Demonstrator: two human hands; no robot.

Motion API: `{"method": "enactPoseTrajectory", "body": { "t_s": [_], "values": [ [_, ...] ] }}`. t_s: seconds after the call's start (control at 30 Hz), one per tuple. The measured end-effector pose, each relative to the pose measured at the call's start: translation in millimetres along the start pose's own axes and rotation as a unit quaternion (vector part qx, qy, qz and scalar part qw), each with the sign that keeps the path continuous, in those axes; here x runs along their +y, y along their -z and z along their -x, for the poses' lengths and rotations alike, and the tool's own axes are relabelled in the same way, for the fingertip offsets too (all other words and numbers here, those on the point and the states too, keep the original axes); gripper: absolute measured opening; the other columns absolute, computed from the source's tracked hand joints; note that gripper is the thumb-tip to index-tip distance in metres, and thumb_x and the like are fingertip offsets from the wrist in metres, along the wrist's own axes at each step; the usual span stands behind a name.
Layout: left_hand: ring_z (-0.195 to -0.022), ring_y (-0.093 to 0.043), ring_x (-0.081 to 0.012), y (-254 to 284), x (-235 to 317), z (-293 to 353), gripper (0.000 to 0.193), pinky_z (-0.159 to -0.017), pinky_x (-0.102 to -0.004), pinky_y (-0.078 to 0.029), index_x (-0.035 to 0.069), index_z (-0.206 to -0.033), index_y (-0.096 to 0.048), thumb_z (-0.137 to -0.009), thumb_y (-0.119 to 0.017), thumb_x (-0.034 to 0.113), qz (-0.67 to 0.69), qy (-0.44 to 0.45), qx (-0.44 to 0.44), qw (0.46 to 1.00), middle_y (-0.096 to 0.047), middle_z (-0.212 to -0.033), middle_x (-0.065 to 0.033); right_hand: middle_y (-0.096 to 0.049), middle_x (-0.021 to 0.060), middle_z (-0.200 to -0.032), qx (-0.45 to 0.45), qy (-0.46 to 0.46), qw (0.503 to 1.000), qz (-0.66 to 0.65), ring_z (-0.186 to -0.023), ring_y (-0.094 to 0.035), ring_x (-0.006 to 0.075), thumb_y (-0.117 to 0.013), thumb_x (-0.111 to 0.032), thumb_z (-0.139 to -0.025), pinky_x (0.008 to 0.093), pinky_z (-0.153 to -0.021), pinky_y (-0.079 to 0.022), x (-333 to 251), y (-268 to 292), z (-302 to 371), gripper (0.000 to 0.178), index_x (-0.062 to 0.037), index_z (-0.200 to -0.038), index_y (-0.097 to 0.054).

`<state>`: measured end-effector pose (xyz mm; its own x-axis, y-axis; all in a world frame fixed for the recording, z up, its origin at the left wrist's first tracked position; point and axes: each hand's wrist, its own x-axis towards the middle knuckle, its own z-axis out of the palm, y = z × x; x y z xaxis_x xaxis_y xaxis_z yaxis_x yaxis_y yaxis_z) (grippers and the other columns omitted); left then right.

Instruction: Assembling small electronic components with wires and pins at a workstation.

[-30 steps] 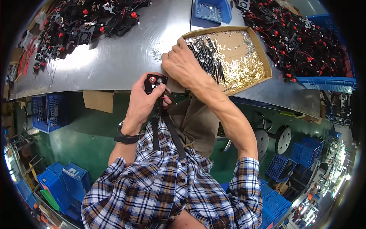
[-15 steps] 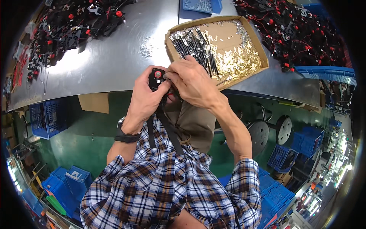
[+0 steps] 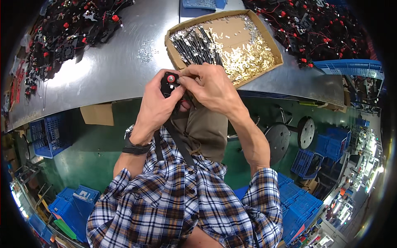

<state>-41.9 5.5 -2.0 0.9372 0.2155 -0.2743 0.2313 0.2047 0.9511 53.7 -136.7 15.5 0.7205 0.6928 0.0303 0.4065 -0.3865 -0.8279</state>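
Near the table's front edge my left hand (image 3: 158,101) is closed around a small black plastic part (image 3: 167,87) with a round red terminal (image 3: 170,78) on its top. The thumb lies along its right side and red wire shows below. My right hand (image 3: 213,87) is pinched at the upper right of this part, fingertips against a small dark round piece. What those fingertips hold, if anything, is too small and covered to name. Just beyond the hands, a shallow cardboard tray (image 3: 276,53) carries black cables with metal ends (image 3: 197,44), gold-coloured lugs (image 3: 248,60) and silver washers (image 3: 251,31).
Loose washers (image 3: 146,52) lie on the metal table (image 3: 107,74) left of the tray. Heaps of black parts with red knobs (image 3: 68,35) and a similar right-hand heap (image 3: 316,35) flank it. Blue crates (image 3: 50,136) and round stools (image 3: 278,142) stand on the floor.
My right hand has turned so its back lies flatter, its fingertips staying at the black part's upper right. The tray and table sit a little further left and up in the picture.
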Motion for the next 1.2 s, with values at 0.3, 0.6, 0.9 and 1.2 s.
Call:
{"method": "enactPoseTrajectory", "body": {
  "t_s": [0.3,0.6,0.9,1.2],
  "values": [
    [-0.068,-0.067,-0.011,-5,-8,-5,0.019,-0.057,-0.0248,-0.057,-0.003,-0.11,-0.057,-0.095,-0.064,0.006,0.022,-0.004,-0.022,1.0,-0.066,-0.087,-0.0052,-0.071,0.0202,-0.081,0.006,-0.01,1.0,0.018,-0.073,-0.06,0.0333,-0.067,-0.015,-0.088,0.0435,-0.07,-0.05,-3,9,8,0.02,0.002,-0.097,-0.074],
    [-0.066,-0.067,-0.0133,-9,-4,-6,0.019,-0.055,-0.0255,-0.057,-0.003,-0.113,-0.057,-0.096,-0.064,0.005,0.058,0.044,-0.042,0.996,-0.066,-0.086,-0.0065,-0.073,0.0181,-0.086,0.094,0.037,0.994,0.048,-0.079,-0.065,0.0312,-0.066,-0.009,-0.089,0.0404,-0.074,-0.052,17,10,16,0.016,0.0021,-0.098,-0.074],
    [-0.064,-0.068,-0.0157,-17,-1,-20,0.027,-0.058,-0.0283,-0.059,0.001,-0.121,-0.056,-0.097,-0.065,0.008,0.056,0.053,-0.09,0.993,-0.067,-0.085,-0.0084,-0.071,0.0253,-0.097,0.195,-0.05,0.938,0.284,-0.093,-0.068,0.0431,-0.061,-0.016,-0.096,0.0467,-0.083,-0.054,105,103,-30,0.023,-0.0017,-0.107,-0.074],
    [-0.064,-0.068,-0.0157,-17,-2,-22,0.023,-0.054,-0.027,-0.057,-0.002,-0.115,-0.056,-0.095,-0.065,0.004,0.059,0.068,-0.084,0.992,-0.066,-0.083,-0.0093,-0.07,0.0232,-0.083,0.074,0.07,0.887,0.451,-0.082,-0.069,0.0419,-0.058,-0.014,-0.095,0.0485,-0.088,-0.051,134,106,-75,0.017,-0.0011,-0.096,-0.069]
  ]
}}
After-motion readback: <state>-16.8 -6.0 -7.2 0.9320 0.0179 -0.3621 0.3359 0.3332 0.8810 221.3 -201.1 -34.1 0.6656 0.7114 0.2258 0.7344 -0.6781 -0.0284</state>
